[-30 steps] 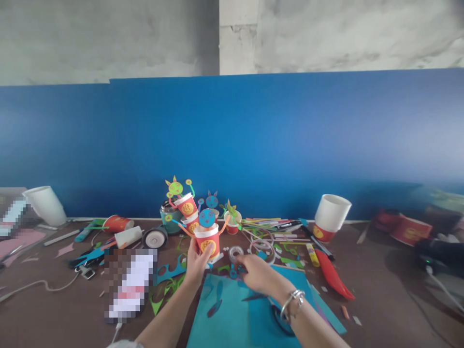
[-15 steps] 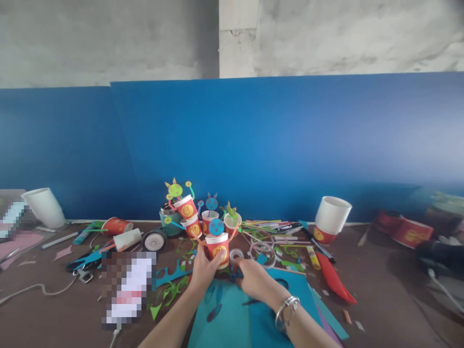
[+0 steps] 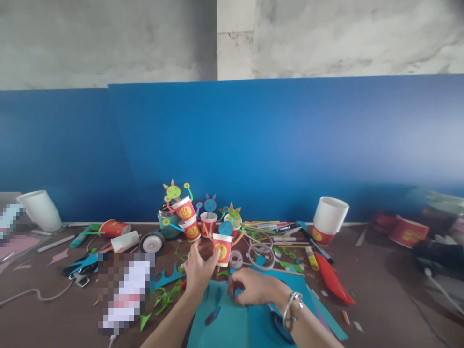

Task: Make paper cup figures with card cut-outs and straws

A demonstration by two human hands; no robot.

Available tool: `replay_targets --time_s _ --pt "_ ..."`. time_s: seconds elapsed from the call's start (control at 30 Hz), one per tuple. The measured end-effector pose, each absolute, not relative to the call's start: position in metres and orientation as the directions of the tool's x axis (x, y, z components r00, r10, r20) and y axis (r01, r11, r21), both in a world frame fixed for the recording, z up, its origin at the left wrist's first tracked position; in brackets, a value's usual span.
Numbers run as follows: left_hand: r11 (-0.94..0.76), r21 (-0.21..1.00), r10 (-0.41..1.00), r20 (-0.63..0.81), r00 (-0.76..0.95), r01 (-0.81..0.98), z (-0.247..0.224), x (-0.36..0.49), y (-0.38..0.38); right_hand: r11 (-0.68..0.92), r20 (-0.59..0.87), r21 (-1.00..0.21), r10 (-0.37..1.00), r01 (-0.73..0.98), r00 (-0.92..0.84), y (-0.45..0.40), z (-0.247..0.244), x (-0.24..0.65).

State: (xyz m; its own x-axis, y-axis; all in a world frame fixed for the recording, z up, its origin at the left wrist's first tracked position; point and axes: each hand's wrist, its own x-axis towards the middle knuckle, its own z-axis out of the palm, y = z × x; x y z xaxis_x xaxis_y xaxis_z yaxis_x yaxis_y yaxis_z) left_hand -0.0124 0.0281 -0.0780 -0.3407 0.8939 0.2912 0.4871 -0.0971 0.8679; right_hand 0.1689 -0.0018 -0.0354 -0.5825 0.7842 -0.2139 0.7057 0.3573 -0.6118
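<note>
In the head view, a red-and-white paper cup (image 3: pixel 224 244) stands upright on the table, with a blue paper face (image 3: pixel 226 228) above its rim and orange arms at its sides. My left hand (image 3: pixel 199 268) is just left of it, fingers spread; the thumb overlaps the cup's side, while a gap shows between index finger and cup. My right hand (image 3: pixel 250 286) is curled above blue card sheets (image 3: pixel 232 319), fingertips drawn together. Something dark blue shows at those fingertips, too hidden to name. Scissors (image 3: pixel 281 326) lie partly under my right wrist.
Behind stand other decorated cups (image 3: pixel 185 210) and a green flask (image 3: pixel 168 222). Tape rolls (image 3: pixel 235 259), paper scraps (image 3: pixel 166 297), pens, a glue stick (image 3: pixel 312 258) and a red pointed object (image 3: pixel 333 280) lie about. Stacked white cups (image 3: pixel 330 217) stand right, before a blue partition (image 3: pixel 271 145).
The cup with the blue face has shifted slightly right. My left hand has loosened from around it, its fingers spreading. My right hand has moved a little lower and curled over the blue card.
</note>
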Motion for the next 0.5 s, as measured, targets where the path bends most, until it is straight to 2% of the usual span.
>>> replay_targets --time_s 0.17,0.33,0.5 --pt "-0.22 0.795 0.828 0.459 -0.323 0.565 -0.082 -0.013 0.029 0.337 -0.106 -0.62 0.859 0.709 -0.501 0.001 -0.027 0.174" --pt "-0.387 0.625 0.75 0.641 -0.163 0.678 -0.079 -0.01 0.022 0.143 0.03 -0.418 0.989 0.897 -0.143 0.015 -0.02 0.198" --pt "-0.578 0.426 0.647 0.759 0.073 0.696 -0.073 -0.003 0.009 0.092 0.006 -0.322 0.995 0.942 -0.095 0.021 -0.029 0.213"
